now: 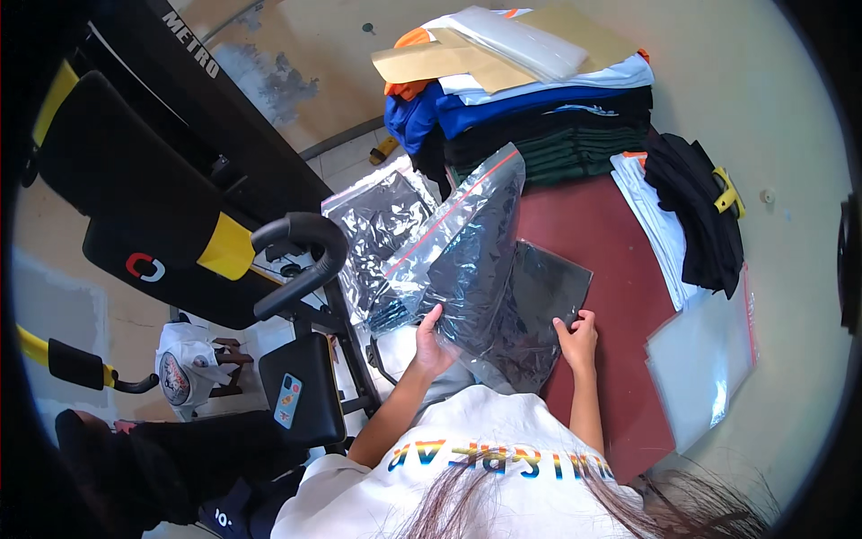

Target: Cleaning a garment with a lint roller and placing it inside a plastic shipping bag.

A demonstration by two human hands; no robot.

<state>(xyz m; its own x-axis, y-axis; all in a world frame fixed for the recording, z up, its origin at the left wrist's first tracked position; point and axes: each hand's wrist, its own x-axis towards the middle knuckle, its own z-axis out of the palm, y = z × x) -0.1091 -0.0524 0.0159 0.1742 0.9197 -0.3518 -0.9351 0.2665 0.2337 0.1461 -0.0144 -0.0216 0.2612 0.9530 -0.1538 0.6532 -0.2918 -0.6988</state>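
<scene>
My left hand [434, 347] grips the lower left side of a clear zip bag [471, 269], which has a red seal line and a dark folded garment inside. The bag is tilted, its seal end pointing away from me. Partly beneath it lies a flat dark packet in clear plastic [549, 286]. My right hand [578, 340] pinches the right edge of this packet, thumb on top. Left of the held bag, more bagged dark garments [384, 229] lie in shiny plastic. Under the packet is a dark red tabletop [606, 229].
Folded garments [545, 135] are stacked at the back, topped by brown paper and clear bags [518, 44]. Black garments [700, 209], white ones [656, 229] and empty clear bags [707, 370] lie on the right. Exercise equipment with a curved handle [303, 266] stands left; a phone [288, 401] rests on its seat.
</scene>
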